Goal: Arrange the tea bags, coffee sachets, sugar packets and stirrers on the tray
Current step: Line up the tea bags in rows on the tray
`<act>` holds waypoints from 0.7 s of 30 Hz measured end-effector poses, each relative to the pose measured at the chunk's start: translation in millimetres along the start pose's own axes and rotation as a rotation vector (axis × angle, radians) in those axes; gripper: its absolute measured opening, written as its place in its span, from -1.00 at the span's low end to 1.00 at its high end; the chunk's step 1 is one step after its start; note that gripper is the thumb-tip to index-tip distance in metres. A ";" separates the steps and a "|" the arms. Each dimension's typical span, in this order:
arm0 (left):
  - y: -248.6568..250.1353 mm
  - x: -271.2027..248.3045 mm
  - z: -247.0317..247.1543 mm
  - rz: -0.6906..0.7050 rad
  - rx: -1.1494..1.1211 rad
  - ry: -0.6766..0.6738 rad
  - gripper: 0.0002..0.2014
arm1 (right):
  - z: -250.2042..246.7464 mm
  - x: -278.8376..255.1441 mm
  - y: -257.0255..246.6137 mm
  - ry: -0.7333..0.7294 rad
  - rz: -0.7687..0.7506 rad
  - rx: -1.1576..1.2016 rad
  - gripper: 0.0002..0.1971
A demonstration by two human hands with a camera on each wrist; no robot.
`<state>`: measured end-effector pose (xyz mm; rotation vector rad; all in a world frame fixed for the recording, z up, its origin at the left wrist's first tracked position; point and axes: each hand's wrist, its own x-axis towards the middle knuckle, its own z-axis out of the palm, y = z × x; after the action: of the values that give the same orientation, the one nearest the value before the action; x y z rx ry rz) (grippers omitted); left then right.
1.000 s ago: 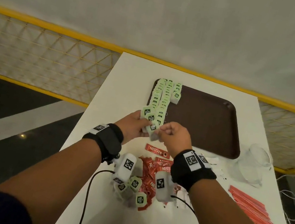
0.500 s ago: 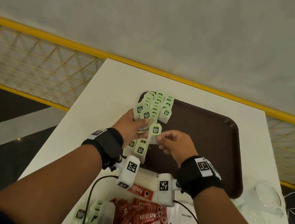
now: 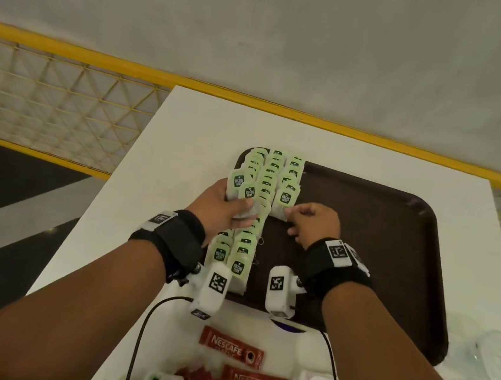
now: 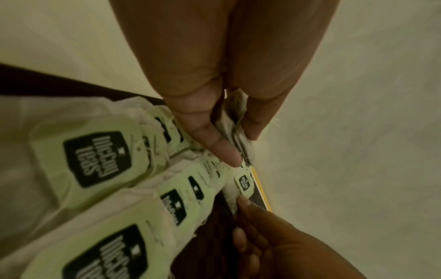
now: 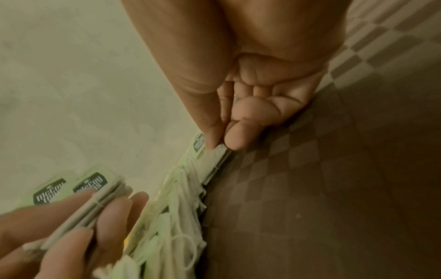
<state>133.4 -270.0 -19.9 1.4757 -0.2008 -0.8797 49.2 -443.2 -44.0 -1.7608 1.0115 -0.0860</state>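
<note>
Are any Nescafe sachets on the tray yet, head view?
No: the red Nescafe sachets all lie on the white table nearer the person than the tray, which holds only rows of tea bags.

Each bare forearm wears a broad black fabric wrist strap (image 3: 178, 242) bearing white square-coded tags (image 3: 337, 251). A white boxy camera module (image 3: 212, 289) with a black-and-white marker hangs beneath each wrist, trailing a thin black cable (image 3: 140, 338).

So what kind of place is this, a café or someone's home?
Hard to say; likely a canteen or hospitality practice corner. There is a brown serving tray on a white table, rows of tea bags, and a yellow mesh railing behind.
</note>
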 end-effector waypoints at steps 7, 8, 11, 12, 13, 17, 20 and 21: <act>-0.6 1.9 2.8 -0.042 -0.043 -0.020 -0.69 | -2.1 -4.8 -0.8 0.066 -0.030 -0.042 -0.87; 0.0 1.9 3.8 -0.051 -0.057 -0.022 -0.69 | -4.5 -8.4 -2.4 0.074 -0.061 -0.046 -0.86; 2.6 0.9 7.8 -0.060 -0.078 -0.060 -0.68 | -5.3 -18.9 -6.0 0.014 -0.162 -0.025 -0.86; 3.1 0.4 9.6 -0.056 -0.071 -0.074 -0.68 | -4.0 -21.4 -6.3 -0.008 -0.186 -0.024 -0.87; 3.6 0.1 11.5 -0.049 -0.059 -0.084 -0.68 | -2.5 -22.6 -5.6 -0.010 -0.201 -0.031 -0.87; 3.4 0.4 17.1 -0.032 -0.028 -0.063 -0.61 | -1.5 -30.9 -9.5 -0.031 -0.173 0.074 -0.87; 2.7 1.3 17.7 -0.017 -0.010 -0.066 -0.57 | -1.0 -37.9 -16.8 -0.143 -0.172 0.190 -0.83; 3.2 1.1 18.1 -0.014 -0.003 -0.080 -0.57 | -0.6 -37.9 -16.6 -0.151 -0.177 0.190 -0.80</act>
<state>124.2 -285.2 -14.9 1.4421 -0.2485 -0.9504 34.4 -417.1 -15.4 -1.6528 0.7136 -0.1535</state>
